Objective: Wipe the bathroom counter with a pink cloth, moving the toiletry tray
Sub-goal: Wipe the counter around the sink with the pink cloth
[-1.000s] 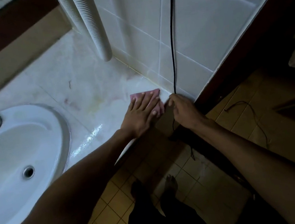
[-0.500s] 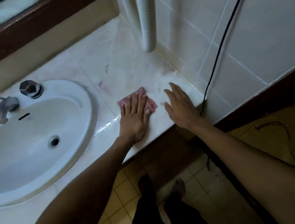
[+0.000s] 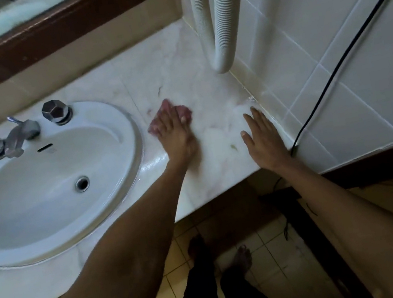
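The pink cloth point(image 3: 166, 109) lies bunched on the pale marble counter point(image 3: 177, 73), just right of the sink. My left hand point(image 3: 177, 136) presses flat on the cloth, fingers spread over it, and looks blurred. My right hand point(image 3: 263, 137) rests flat and open on the counter near the tiled side wall, holding nothing. No toiletry tray is in view.
A white sink point(image 3: 46, 180) with a metal tap point(image 3: 18, 135) and two faceted knobs fills the left. Two white ribbed hoses point(image 3: 219, 18) hang down in the back right corner. A black cable point(image 3: 330, 78) runs down the tiled wall. My feet stand on yellow floor tiles below.
My left hand has slid the cloth leftward from the counter's right front corner toward the sink. My right hand moved from the counter's edge to lie flat on the counter. The view shifted left.
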Demonstrator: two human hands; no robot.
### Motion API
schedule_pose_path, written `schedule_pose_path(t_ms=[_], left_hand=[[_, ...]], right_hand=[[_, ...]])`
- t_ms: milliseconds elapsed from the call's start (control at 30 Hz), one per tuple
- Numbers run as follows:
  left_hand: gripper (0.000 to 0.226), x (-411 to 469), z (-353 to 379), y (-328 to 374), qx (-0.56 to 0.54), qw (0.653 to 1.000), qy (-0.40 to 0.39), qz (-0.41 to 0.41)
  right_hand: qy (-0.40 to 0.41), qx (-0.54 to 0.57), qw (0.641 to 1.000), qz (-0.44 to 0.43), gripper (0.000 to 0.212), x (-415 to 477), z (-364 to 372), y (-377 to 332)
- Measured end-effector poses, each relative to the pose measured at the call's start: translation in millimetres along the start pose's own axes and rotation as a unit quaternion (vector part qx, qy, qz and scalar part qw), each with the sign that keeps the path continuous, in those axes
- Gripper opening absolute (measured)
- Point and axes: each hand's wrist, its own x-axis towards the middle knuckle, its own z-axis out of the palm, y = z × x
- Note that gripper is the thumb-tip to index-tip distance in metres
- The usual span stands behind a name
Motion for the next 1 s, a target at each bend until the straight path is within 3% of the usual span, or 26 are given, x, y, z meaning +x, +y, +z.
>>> schedule_pose_path(t_ms=[133,300,367,533,600,700,833,1000], left_hand=[[0.06,-19.2,24.1,22.6,0.068,0.98,-0.062,0.176],[0.058,-75.8,-7.4,-41.1,0.118,0.917,-0.139,0.356],[0.059,-58.7,-31.2,-71.1,0.132,0.917,-0.13,0.354],[0.065,7.0,-22.3,-45.6,0.118,0.986,-0.057,0.098],[0.065,12.7,-0.9,-9.8,0.091,0.993,-0.045,0.058],[0.064,-17.1,18.4,12.2,0.107,0.979,-0.074,0.155],[0.06,-47.4,0.8,-36.2,0.149,0.93,-0.115,0.317],[0.059,-13.7,-19.9,-65.6,0.166,0.924,-0.127,0.321]], right_hand=[[0.004,0.002,1.0,-0.017,0.053,1.1,-3.5,3.6],[0.008,-0.005,1.0,-0.001,0.054,-0.5,-0.8,2.1],[0.006,-0.012,1.0,0.003,0.054,-1.1,-0.6,1.3],[0.009,-0.009,1.0,0.006,0.055,-3.2,2.2,-2.0],[0.015,-0.014,1.0,0.008,0.055,-2.5,2.5,-2.3],[0.014,-0.016,1.0,0.015,0.055,-0.1,2.0,-7.8],[0.001,-0.028,0.999,0.025,0.055,7.1,1.1,-17.3],[0.007,-0.037,0.999,0.022,0.053,36.5,5.5,-35.8]])
